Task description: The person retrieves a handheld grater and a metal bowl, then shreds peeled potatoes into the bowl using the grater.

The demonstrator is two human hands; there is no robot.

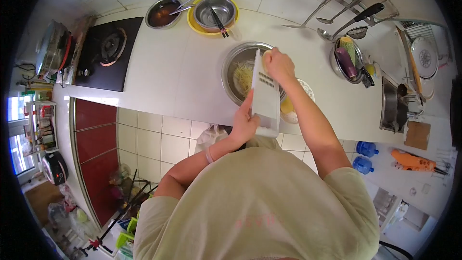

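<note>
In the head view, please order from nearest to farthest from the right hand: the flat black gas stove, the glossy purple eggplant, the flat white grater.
1. Flat white grater: at the right hand.
2. Glossy purple eggplant: right of the hand.
3. Flat black gas stove: far left.

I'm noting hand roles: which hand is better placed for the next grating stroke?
Likely the right hand: it holds a pale piece at the far end of the grater, while the left hand grips nearer the body.
</note>
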